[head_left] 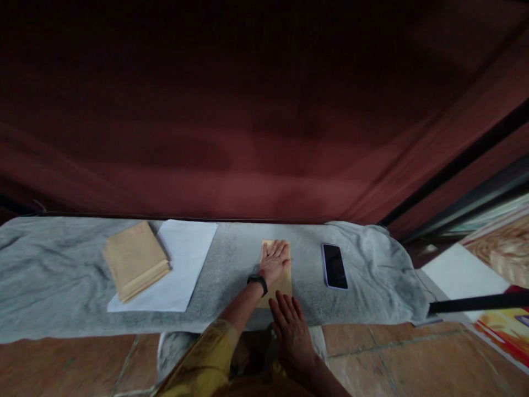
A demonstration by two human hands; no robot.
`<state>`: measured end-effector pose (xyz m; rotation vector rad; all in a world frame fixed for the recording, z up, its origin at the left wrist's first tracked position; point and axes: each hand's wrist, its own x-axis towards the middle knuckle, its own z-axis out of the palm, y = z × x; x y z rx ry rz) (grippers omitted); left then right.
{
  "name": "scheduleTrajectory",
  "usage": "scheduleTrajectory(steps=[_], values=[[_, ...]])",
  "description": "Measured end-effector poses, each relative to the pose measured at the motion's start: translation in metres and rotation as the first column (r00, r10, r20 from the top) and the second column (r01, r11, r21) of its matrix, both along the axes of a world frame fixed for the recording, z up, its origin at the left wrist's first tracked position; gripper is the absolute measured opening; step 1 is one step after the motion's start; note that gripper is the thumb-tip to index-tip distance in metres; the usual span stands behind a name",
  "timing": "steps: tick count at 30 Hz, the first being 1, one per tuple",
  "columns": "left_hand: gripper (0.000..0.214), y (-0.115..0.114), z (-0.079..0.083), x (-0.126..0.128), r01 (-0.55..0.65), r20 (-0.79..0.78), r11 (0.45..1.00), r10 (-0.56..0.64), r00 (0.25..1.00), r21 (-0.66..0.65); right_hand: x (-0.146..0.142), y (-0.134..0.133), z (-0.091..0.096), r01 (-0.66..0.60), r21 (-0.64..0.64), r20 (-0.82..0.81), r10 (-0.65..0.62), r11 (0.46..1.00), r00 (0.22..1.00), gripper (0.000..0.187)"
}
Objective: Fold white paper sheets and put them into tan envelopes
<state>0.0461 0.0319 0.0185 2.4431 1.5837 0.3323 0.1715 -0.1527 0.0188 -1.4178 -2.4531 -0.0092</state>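
Observation:
A narrow piece of brown paper (283, 284), perhaps a folded sheet or an envelope, lies lengthwise on the grey cloth. Flat on its upper part rests my left hand (275, 262), fingers spread, with a dark band on the wrist. My right hand (290, 325) is at the paper's near end, its fingers stretched out over the lower edge; I cannot tell whether they touch it. Neither hand grips anything. To the left, a stack of brown paper envelopes or bags (136, 256) sits partly on white paper (188, 259).
A phone with a pale purple case (335, 266) lies right of the brown paper. The grey cloth (372, 264) covers a long narrow surface against a dark red panel (264, 182). Black bars (475, 303) stand at the right. Tiled floor (372, 353) shows below.

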Motion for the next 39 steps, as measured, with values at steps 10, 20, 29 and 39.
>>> scheduleTrajectory(steps=[10, 20, 29, 39], values=[[0.059, -0.02, -0.012, -0.012, 0.023, -0.075, 0.996, -0.017, 0.997, 0.08, -0.001, 0.002, -0.01, 0.013, -0.005, -0.07, -0.014, 1.0, 0.997, 0.053], [0.057, -0.127, -0.021, -0.074, 0.166, -0.078, 0.96, -0.152, 0.985, 0.227, -0.002, 0.059, -0.004, -0.081, -0.145, -0.293, 0.035, 0.986, 0.956, 0.038], [0.062, -0.135, -0.008, -0.08, 0.256, -0.112, 0.944, -0.237, 0.965, 0.208, -0.005, 0.145, -0.01, -0.003, -0.061, 0.016, 0.004, 0.998, 1.0, 0.049], [0.065, -0.135, -0.006, -0.079, 0.293, -0.114, 0.93, -0.274, 0.955, 0.221, -0.011, 0.187, -0.018, 0.161, -0.019, 0.007, -0.161, 0.987, 0.987, 0.055]])
